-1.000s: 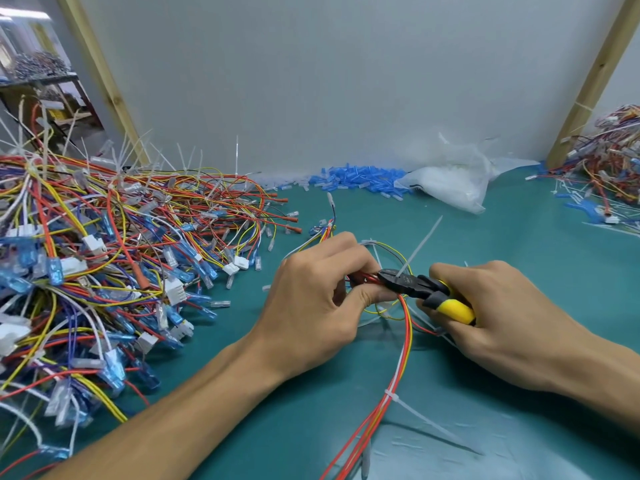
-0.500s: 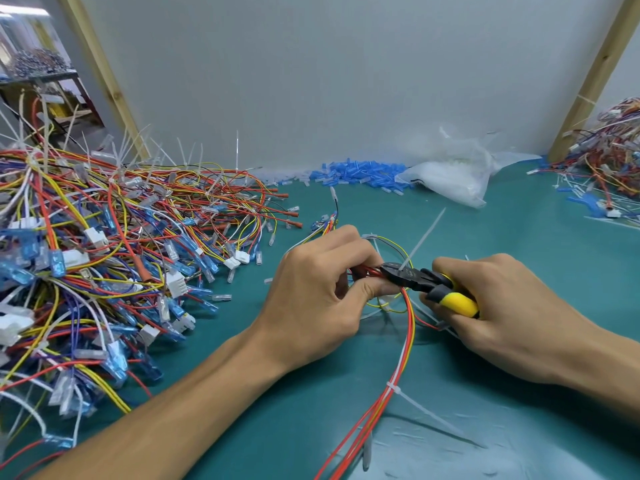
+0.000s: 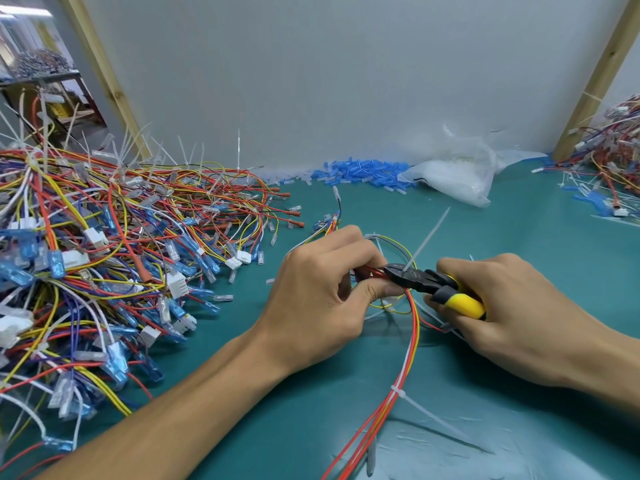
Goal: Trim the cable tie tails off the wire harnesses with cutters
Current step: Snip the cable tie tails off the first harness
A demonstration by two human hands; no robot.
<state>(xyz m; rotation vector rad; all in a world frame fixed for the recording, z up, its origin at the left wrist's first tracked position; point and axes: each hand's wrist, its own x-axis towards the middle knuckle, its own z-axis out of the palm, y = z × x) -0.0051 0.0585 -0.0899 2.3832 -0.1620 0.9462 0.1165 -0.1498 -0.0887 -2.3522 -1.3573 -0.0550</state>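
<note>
Pinching a harness (image 3: 412,329) in my left hand (image 3: 322,299), cutters (image 3: 417,278) gripped in my right hand (image 3: 512,306), I faced a largely untrimmed pile (image 3: 104,254).

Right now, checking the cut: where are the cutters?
Head view, right of centre: the right hand grips the cutters, their nose at the harness beside the left hand.

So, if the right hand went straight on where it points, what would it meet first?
Probably the left hand, which holds the red wire bundle just beyond the black yellow-handled cutters; depth unclear.
</note>
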